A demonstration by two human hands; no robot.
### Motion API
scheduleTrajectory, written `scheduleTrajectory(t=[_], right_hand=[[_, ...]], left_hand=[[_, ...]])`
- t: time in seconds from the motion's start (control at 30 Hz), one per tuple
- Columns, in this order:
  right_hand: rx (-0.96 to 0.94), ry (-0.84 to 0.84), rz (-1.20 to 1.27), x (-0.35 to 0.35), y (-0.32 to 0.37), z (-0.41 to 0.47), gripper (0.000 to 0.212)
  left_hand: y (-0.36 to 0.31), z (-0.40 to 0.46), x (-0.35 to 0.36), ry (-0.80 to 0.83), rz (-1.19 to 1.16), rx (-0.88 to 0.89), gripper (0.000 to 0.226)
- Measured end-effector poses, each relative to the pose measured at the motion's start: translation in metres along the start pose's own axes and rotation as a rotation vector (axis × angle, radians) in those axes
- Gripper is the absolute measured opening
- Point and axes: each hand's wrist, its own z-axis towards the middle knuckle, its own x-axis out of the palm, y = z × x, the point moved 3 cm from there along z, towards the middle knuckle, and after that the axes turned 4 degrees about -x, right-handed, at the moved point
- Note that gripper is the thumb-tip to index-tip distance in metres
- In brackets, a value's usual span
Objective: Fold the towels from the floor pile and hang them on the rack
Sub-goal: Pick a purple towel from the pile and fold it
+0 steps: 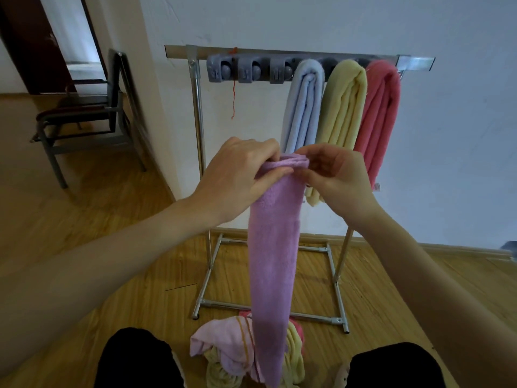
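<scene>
The left hand (240, 169) and right hand (335, 175) both pinch the folded top edge of a long lilac terry towel (272, 261), which hangs straight down between them. Below the hands, a crumpled pile of pink and pale yellow towels (237, 351) lies on the wooden floor (112, 275) (the lilac towel's lower end overlaps it). Beyond the hands stands a metal rack (197, 107) carrying folded blue (303, 107), yellow (342, 107) and coral (379, 113) towels.
</scene>
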Motion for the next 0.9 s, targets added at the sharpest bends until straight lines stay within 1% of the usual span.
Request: scheduleTrajectory(t=[0.13,0.2,0.23,0.3,0.33,0.37,0.4,0.47,0.5,0.57,0.63,0.7,0.73,0.8,0.9], right_hand=[[0.038,-0.116,0.016,0.0,0.0,0.008,0.019],[0.066,-0.124,0.041,0.003,-0.001,0.008,0.019],[0.08,-0.127,0.037,0.004,-0.002,0.007,0.02],[0.114,-0.14,0.031,0.007,-0.005,0.005,0.02],[0.138,-0.143,0.034,0.008,-0.007,0.002,0.018],[0.163,-0.157,0.044,0.008,-0.009,0.0,0.016],[0.188,-0.182,0.059,0.008,-0.01,-0.002,0.015],[0.242,-0.216,0.086,0.008,-0.013,-0.006,0.014],[0.264,-0.222,0.102,0.009,-0.013,-0.008,0.013],[0.299,-0.233,0.151,0.012,-0.013,-0.012,0.012],[0.337,-0.265,0.215,0.014,-0.013,-0.014,0.01],[0.37,-0.335,0.305,0.013,-0.012,-0.013,0.009],[0.378,-0.383,0.333,0.011,-0.013,-0.012,0.007],[0.377,-0.49,0.309,0.003,-0.016,-0.01,0.008],[0.392,-0.62,0.188,-0.014,-0.038,-0.015,0.021]], left_hand=[[0.001,0.008,-0.006,-0.008,-0.035,0.015,0.025],[0.004,0.004,-0.005,-0.054,-0.061,0.0,0.025],[0.005,-0.002,-0.002,-0.09,-0.077,-0.036,0.031],[0.012,-0.02,0.007,-0.122,-0.168,-0.203,0.061],[0.018,-0.033,0.017,-0.092,-0.264,-0.323,0.075],[0.021,-0.045,0.027,-0.03,-0.375,-0.452,0.082],[0.025,-0.057,0.039,0.05,-0.474,-0.567,0.081],[0.032,-0.086,0.066,0.217,-0.634,-0.747,0.064],[0.033,-0.101,0.078,0.272,-0.707,-0.815,0.056],[0.035,-0.126,0.102,0.316,-0.83,-0.931,0.053],[0.034,-0.143,0.121,0.368,-0.813,-1.026,0.051],[0.035,-0.157,0.138,0.428,-0.726,-1.111,0.047],[0.036,-0.164,0.146,0.449,-0.721,-1.13,0.044],[0.037,-0.174,0.159,0.517,-0.715,-1.131,0.04],[0.043,-0.18,0.161,0.601,-0.704,-1.13,0.041]])
